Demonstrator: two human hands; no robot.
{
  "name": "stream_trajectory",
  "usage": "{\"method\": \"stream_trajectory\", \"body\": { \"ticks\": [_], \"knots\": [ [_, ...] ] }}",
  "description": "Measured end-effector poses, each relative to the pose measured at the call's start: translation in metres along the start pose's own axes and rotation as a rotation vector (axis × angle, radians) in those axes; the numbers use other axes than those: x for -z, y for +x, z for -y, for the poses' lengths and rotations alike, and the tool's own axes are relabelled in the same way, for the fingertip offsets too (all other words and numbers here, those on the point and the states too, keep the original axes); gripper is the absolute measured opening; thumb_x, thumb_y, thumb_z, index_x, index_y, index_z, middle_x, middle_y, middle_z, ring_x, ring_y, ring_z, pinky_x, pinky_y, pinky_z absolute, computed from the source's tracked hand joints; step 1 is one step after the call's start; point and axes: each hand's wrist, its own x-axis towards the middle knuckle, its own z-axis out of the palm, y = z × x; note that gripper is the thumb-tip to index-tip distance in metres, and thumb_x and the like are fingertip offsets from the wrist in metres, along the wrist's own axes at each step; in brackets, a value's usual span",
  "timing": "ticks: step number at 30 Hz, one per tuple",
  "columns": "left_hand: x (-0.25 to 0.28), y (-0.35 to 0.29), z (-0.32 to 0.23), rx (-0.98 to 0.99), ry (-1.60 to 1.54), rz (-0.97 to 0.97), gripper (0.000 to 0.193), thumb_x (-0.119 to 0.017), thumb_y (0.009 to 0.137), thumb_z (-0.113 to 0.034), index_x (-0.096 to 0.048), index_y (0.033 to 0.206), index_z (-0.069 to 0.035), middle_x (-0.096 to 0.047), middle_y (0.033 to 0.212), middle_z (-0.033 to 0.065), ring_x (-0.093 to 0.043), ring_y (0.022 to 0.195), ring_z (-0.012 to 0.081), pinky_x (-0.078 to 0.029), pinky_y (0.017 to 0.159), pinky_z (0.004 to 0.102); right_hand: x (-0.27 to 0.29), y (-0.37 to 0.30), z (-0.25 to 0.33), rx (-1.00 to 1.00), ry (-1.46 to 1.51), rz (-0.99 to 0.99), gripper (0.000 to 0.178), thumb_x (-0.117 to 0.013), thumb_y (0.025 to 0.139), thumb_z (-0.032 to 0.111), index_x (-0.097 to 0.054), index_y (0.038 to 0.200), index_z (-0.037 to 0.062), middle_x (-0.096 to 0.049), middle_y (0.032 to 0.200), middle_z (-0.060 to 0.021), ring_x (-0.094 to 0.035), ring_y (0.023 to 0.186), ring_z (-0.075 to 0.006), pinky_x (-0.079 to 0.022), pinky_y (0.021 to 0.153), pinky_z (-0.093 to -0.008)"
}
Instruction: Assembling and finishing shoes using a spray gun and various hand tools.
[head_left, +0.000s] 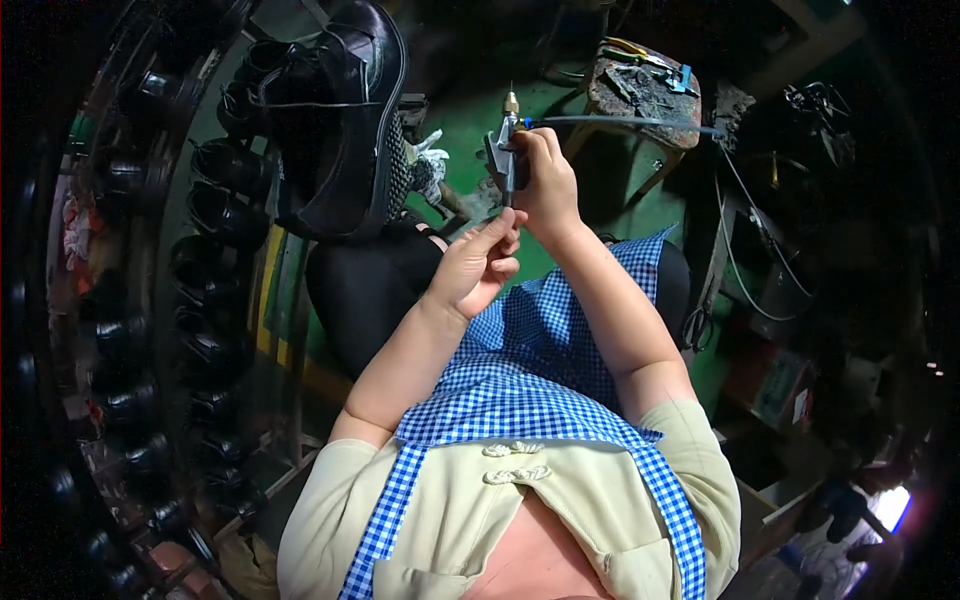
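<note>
In front of me my right hand (550,185) is closed round a silver-grey metal gun (506,150) with a brass nozzle pointing up and away. A hose (620,121) joins it near a small blue fitting and runs off to the right. My left hand (475,262) is closed, thumb and finger pinched at the near end of the gun, by the right fingertips. Whether something small sits in that pinch, I cannot tell. A large black lace-up shoe (325,165) stands close to the camera on the left, apart from both hands.
Rows of black shoes (215,215) fill racks on the left. Beyond my right hand stands a stool (665,135) with pliers (640,52) and dark scraps on it. A looped cable (727,245) hangs at right. A white glove (430,160) lies beside the large shoe.
</note>
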Motion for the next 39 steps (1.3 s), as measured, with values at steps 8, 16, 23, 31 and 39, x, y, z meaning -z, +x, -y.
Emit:
{"method": "stream_trajectory", "body": {
  "ticks": [8, 16, 23, 31, 39],
  "knots": [
    [-0.002, 0.000, -0.002, -0.021, 0.207, -0.090, 0.030, -0.064, 0.091, -0.029, -0.060, 0.102, -0.002, -0.053, 0.078, -0.0005, -0.049, 0.069, 0.0077, -0.037, 0.051, 0.0190, 0.005, -0.006, 0.003, 0.062, -0.113, -0.016, 0.047, -0.070, 0.065, 0.002, -0.050, 0.107, 0.0043, -0.053, 0.104, -0.0157, -0.061, 0.081, -0.0383, -0.052, 0.063, -0.0424],
    [0.006, 0.006, 0.000, -0.237, 0.401, -0.156, 0.020, -0.065, 0.091, -0.020, -0.060, 0.096, -0.002, -0.053, 0.076, -0.0042, -0.041, 0.060, 0.0051, -0.031, 0.046, 0.0162, -0.004, -0.007, 0.003, 0.033, -0.119, 0.025, 0.048, -0.070, 0.064, 0.001, -0.050, 0.107, 0.0040, -0.053, 0.106, -0.0139, -0.062, 0.081, -0.0368, -0.052, 0.063, -0.0410],
    [0.005, -0.004, -0.007, -0.007, 0.132, -0.041, 0.036, -0.050, 0.098, -0.035, -0.058, 0.107, -0.001, -0.049, 0.080, -0.0017, -0.044, 0.066, 0.0057, -0.030, 0.044, 0.0160, -0.001, -0.006, 0.003, 0.032, -0.096, -0.020, 0.041, -0.069, 0.065, 0.001, -0.052, 0.103, 0.0047, -0.054, 0.100, -0.0138, -0.061, 0.079, -0.0366, -0.052, 0.062, -0.0409],
    [-0.002, -0.001, -0.002, 0.195, -0.414, 0.180, 0.030, -0.052, 0.098, -0.025, -0.054, 0.112, 0.002, -0.048, 0.078, -0.0003, -0.041, 0.068, 0.0058, -0.033, 0.041, 0.0124, -0.003, -0.007, 0.001, -0.011, -0.066, -0.018, 0.042, -0.066, 0.065, -0.003, -0.051, 0.104, 0.0026, -0.054, 0.101, -0.0133, -0.062, 0.082, -0.0355, -0.052, 0.063, -0.0397],
    [0.002, 0.007, 0.008, -0.507, 0.939, -0.284, 0.027, -0.063, 0.092, -0.026, -0.062, 0.100, 0.000, -0.056, 0.077, -0.0021, -0.049, 0.065, 0.0064, -0.034, 0.044, 0.0167, -0.006, -0.009, -0.002, 0.002, -0.098, -0.011, 0.044, -0.067, 0.064, -0.004, -0.050, 0.104, 0.0026, -0.054, 0.102, -0.0132, -0.062, 0.081, -0.0355, -0.052, 0.062, -0.0408]
  ]
}}
